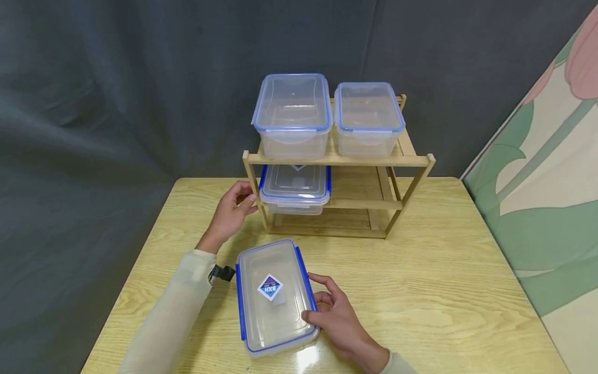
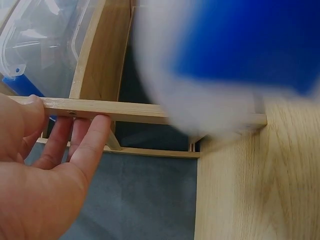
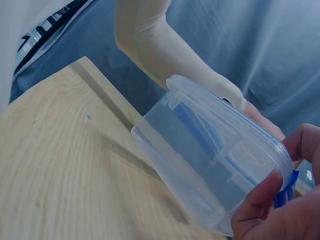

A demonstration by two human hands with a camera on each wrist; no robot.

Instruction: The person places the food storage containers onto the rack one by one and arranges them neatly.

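A flat clear food container (image 1: pixel 261 324) with a blue-edged lid and a diamond-shaped label is held tilted in front of the rack. My right hand (image 1: pixel 338 317) grips its right side, thumb over the lid's edge; the right wrist view shows the container's clear side (image 3: pixel 195 165) raised off the tabletop. At the left of the wooden rack (image 1: pixel 416 161), my left hand (image 1: pixel 231 210) pinches the front post (image 2: pixel 135 111) between thumb and fingers. Just right of that post, a similar lidded container (image 1: pixel 296 184) sits on the middle shelf, jutting past its front edge.
Two deeper lidded boxes, a larger one (image 1: pixel 294 104) and a smaller one (image 1: pixel 369 106), stand side by side on the top shelf. A wood-grain table (image 1: pixel 444 291) carries the rack. Behind hangs a dark curtain (image 1: pixel 140 78); a floral panel (image 1: pixel 551 208) borders the right.
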